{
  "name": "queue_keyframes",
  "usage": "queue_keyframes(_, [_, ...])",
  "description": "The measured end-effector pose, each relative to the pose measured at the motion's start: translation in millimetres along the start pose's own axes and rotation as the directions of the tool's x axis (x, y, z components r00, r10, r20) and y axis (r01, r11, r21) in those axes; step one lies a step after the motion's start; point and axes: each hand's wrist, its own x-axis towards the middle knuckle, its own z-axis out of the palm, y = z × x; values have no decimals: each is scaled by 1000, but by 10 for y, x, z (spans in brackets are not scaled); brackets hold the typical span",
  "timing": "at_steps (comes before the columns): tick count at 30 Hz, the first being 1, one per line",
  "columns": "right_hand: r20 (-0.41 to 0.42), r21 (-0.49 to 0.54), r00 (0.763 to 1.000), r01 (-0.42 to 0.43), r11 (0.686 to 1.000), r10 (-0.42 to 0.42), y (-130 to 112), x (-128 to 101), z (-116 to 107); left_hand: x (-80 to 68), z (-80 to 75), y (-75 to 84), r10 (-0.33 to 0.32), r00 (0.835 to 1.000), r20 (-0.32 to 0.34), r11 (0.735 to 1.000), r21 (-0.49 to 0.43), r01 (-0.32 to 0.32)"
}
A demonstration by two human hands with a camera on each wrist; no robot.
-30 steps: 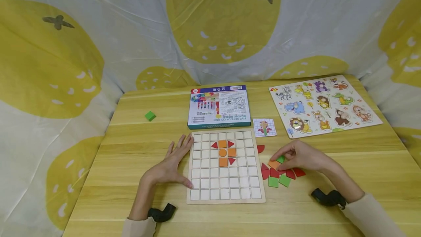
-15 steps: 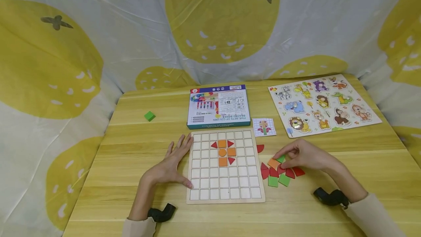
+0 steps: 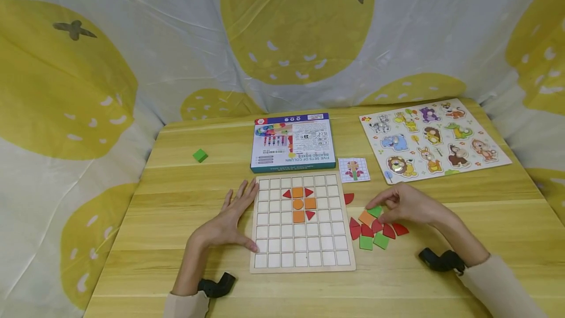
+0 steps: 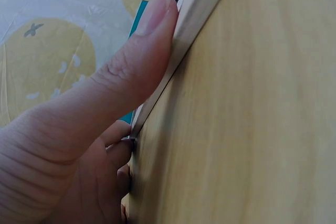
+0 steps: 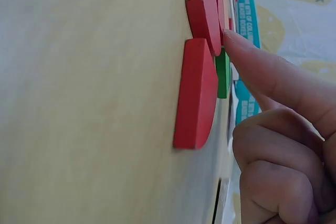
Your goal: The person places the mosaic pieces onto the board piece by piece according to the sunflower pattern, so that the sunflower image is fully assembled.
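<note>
My left hand (image 3: pixel 227 225) lies with its fingers spread along the left edge of the wooden grid board (image 3: pixel 273 266); in the left wrist view, its thumb (image 4: pixel 152 30) rests against the board's rim. On the grid are orange squares (image 3: pixel 298 216), an orange circle (image 3: pixel 298 204) and red triangles (image 3: pixel 310 215). Right of the board, my right hand (image 3: pixel 408 205) pinches a green square tile (image 3: pixel 374 211) between thumb and index finger, over the loose pile. Beside it lie an orange tile (image 3: pixel 366 218), red pieces (image 3: pixel 400 229) and two green squares (image 3: pixel 381 241).
A pattern card (image 3: pixel 354 170) lies by the board's top right corner. Behind the board is a flat box (image 3: pixel 293 144); an animal puzzle (image 3: pixel 434 139) is at the back right. One green block (image 3: pixel 200 155) sits at the left, and a red quarter circle (image 3: pixel 348 198) is beside the board.
The green tile at my right fingertips has shifted slightly away and shows more than before. My right hand has moved only a little. The left hand keeps its place on the board's edge.
</note>
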Motion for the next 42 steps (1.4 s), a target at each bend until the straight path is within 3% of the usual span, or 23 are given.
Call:
queue_keyframes(8, [-1, -9, 1000, -2, 1000, 2, -60, 68, 13, 1, -5, 6, 7, 1000, -5, 1000, 0, -7])
queue_keyframes(23, [-56, -56, 996, -70, 996, 67, -277, 277, 320, -3, -4, 9, 5, 1000, 2, 1000, -5, -5])
queue_keyframes(31, [-87, -18, 993, -81, 997, 80, -267, 280, 299, -5, -1, 1, -1, 1000, 8, 1000, -4, 1])
queue_keyframes(42, [-76, -56, 997, -35, 998, 31, -257, 281, 289, -7, -2, 0, -3, 1000, 2, 1000, -8, 3])
